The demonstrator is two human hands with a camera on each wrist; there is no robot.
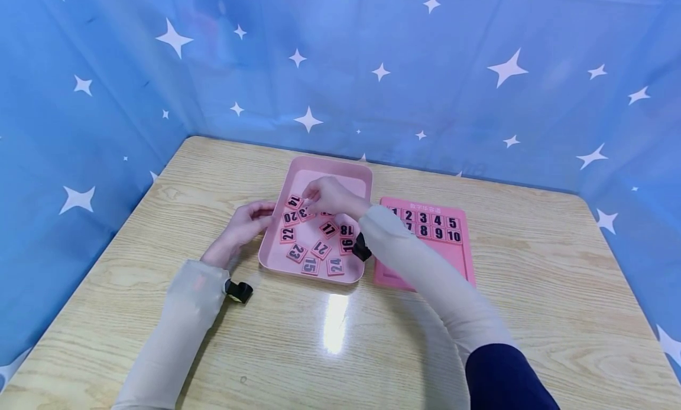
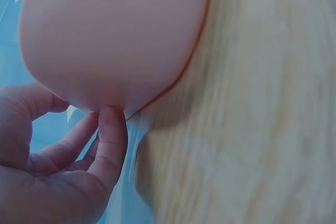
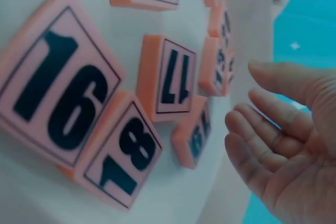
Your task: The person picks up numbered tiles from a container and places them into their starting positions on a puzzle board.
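A shallow pink tray (image 1: pixel 343 169) holds several loose pink number tiles, among them a 17 tile (image 1: pixel 328 229), a 22 tile (image 1: pixel 288 236) and a 24 tile (image 1: pixel 336 267). My right hand (image 1: pixel 334 196) hovers over the tray's upper middle, close to the 14 tile (image 1: pixel 294 201). Its fingers bend loosely with nothing between them in the right wrist view, where a 16 tile (image 3: pixel 63 85) and an 18 tile (image 3: pixel 123 156) lie in front. At the tray's left side, my left hand (image 1: pixel 245 224) touches the outer wall (image 2: pixel 115 40) with its fingertips.
Right of the tray lies a pink number board (image 1: pixel 447 259) with two rows of tiles, such as the 3 tile (image 1: pixel 422 218) and 10 tile (image 1: pixel 454 236). My right forearm crosses over the board's left part. A blue starry curtain (image 1: pixel 340 55) backs the wooden table (image 1: pixel 558 292).
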